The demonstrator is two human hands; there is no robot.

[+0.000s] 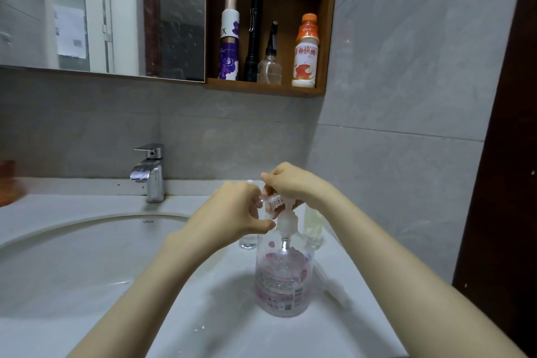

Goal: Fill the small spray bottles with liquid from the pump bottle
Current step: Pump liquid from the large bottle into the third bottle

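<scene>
Head view: the person is working at the filling step. The left hand (232, 212) is holding a small spray bottle (273, 200) with its top off, tipped on its side. The left fingers (261, 226) are clenching round its body, and its threaded neck is pointing toward the right fingers (271, 179). The right hand (293, 184) is curling over the top of the pump bottle (283, 279), gripping the pump head, which is mostly hidden under the palm. The pump bottle is standing upright on the desk (203, 314), directly beneath both sets of fingers. Whether liquid is flowing yet is too blurred to tell.

The next move is probably calling for a downward press from the right fingers. Meanwhile the left fingers should be keeping the open neck steady at the spout and tilted enough that nothing runs back out.

A second small bottle (248, 241) is standing just below and beyond the left fingers, and a pale yellowish bottle (313, 227) just below the right fingers. Either could be knocked. What seems to be a loose spray top with its tube (334, 288) is lying on the desk below the right fingers, beside the pump bottle. The sink basin (87, 256) is opening out left of the left fingers, with the faucet (149, 171) further left and beyond. The tiled wall (406, 125) is closing in to the right of the right fingers. Open room is lying mainly above the fingers and toward the person.
</scene>
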